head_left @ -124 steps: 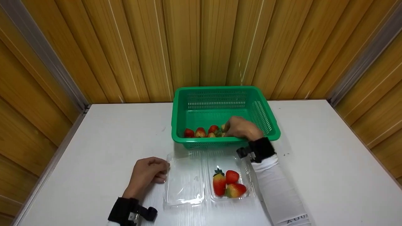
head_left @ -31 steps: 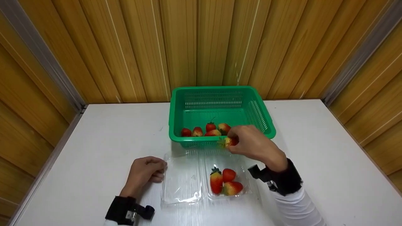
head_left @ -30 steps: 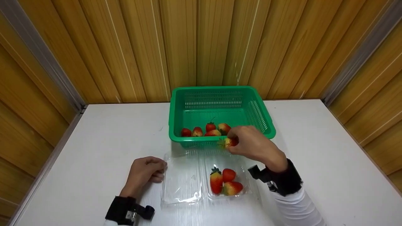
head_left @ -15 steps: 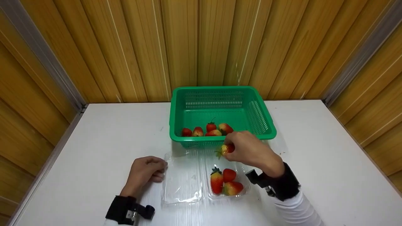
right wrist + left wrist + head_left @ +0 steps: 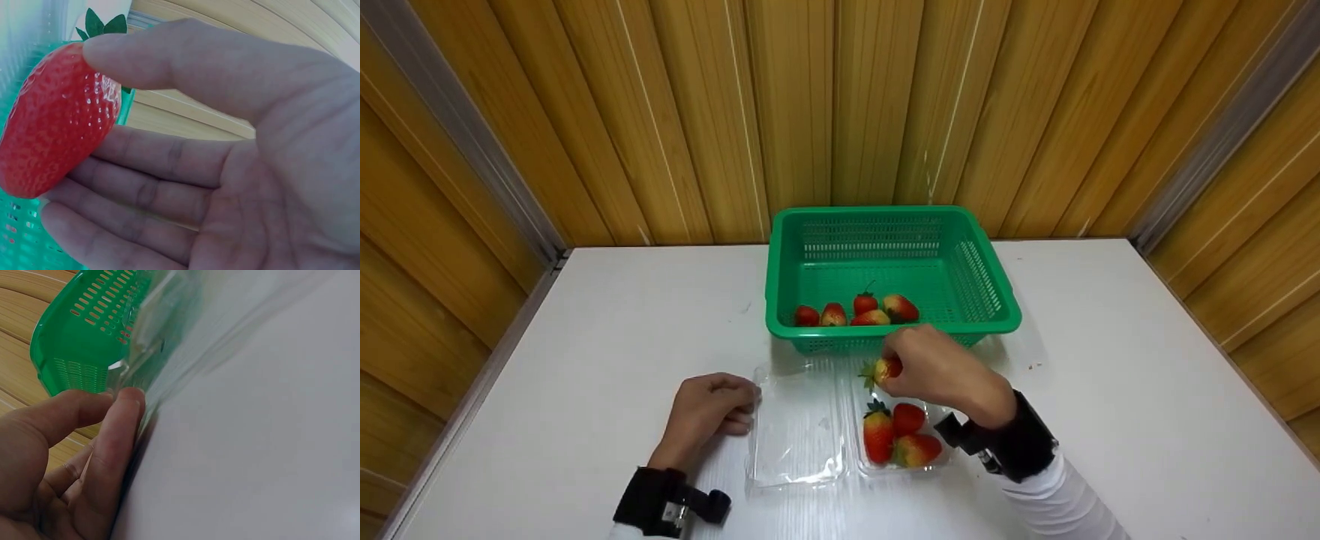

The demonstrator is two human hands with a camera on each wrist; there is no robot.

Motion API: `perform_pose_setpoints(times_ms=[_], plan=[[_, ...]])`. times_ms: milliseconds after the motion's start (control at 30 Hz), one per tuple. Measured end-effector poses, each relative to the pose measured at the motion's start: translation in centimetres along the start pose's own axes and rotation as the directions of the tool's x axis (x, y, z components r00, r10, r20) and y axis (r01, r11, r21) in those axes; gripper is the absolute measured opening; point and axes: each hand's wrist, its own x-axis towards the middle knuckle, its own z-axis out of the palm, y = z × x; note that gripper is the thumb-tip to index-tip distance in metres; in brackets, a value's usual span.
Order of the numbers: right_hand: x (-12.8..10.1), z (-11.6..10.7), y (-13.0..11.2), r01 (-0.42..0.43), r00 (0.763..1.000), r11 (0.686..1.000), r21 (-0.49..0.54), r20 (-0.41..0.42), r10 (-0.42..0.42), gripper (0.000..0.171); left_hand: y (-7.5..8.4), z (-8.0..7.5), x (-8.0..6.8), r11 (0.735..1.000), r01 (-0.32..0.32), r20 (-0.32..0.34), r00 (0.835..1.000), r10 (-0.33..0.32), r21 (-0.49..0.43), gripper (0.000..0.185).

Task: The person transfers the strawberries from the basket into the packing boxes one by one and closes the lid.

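While your right grip [image 5: 941, 369] is clamped on a strawberry [image 5: 888, 368], the thumb presses one side and the long fingers back the other, parted by the fruit's width. You hold that berry over the far part of the right half of a clear plastic container [image 5: 799, 431], leaves pointing left. Your left grip [image 5: 706, 406] pinches the container's left edge, thumb and forefinger together. Three strawberries [image 5: 878, 438] lie in the right half, nearer you than the held one. Beyond stands a green basket [image 5: 825, 333], five strawberries [image 5: 901, 308] visible along its near side, on the white tabletop [image 5: 645, 322].
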Motion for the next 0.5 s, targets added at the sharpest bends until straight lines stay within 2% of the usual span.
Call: perform_pose_setpoints(times_ms=[500], plan=[[1.0,1.9,0.1,-0.029,0.998,1.000,-0.010,0.057,0.029,0.034,0.0,0.2,0.1,1.000,0.021,-0.011,1.000,-0.020,0.008,0.018]])
